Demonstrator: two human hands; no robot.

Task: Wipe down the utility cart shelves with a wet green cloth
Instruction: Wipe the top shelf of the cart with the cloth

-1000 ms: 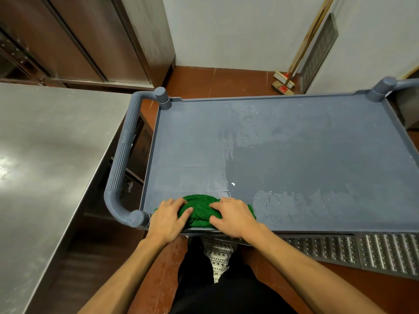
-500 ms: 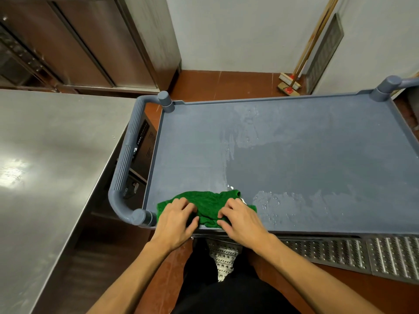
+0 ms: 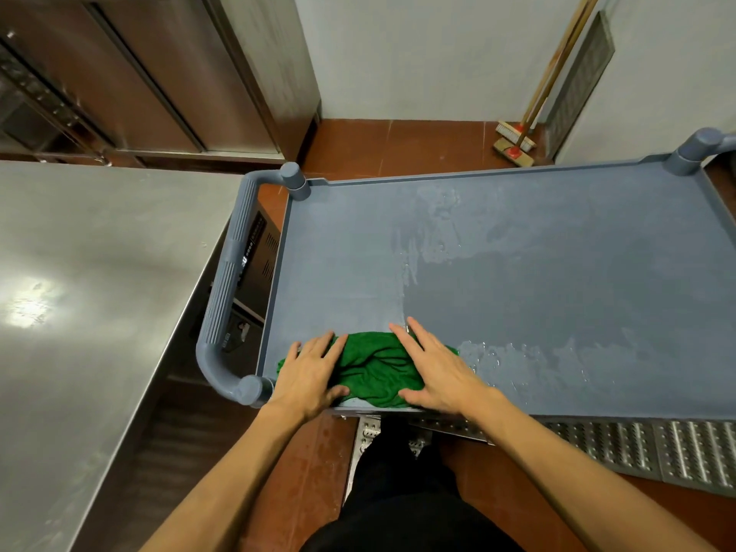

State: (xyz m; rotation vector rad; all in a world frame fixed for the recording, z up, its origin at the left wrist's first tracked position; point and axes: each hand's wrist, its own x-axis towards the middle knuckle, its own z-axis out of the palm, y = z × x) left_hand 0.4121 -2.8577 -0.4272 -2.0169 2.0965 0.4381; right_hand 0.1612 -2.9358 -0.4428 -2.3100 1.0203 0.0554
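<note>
Pressing the green cloth point(image 3: 374, 366) flat against the grey cart shelf point(image 3: 537, 253) near its 6 o'clock edge, left hand point(image 3: 310, 372) and right hand point(image 3: 438, 372) both spread, fingers straight, gripping nothing. Glistening wet from centre toward 4 o'clock (duller toward 9). Standing beside a steel counter point(image 3: 79, 292) at 9 o'clock, facing brushes point(image 3: 513, 143) at 1 o'clock. Running out of frame at 3 o'clock; hiding any lower shelves.

Bunched green cloth point(image 3: 374, 366) on cart shelf point(image 3: 537, 280)

Soft overhead light, fairly dim; a white glare patch sits on the steel counter point(image 3: 28, 308). Wet sheen glints on the cart shelf point(image 3: 517, 352). Wide-angle bending curves the edges; focus stays sharp.
</note>
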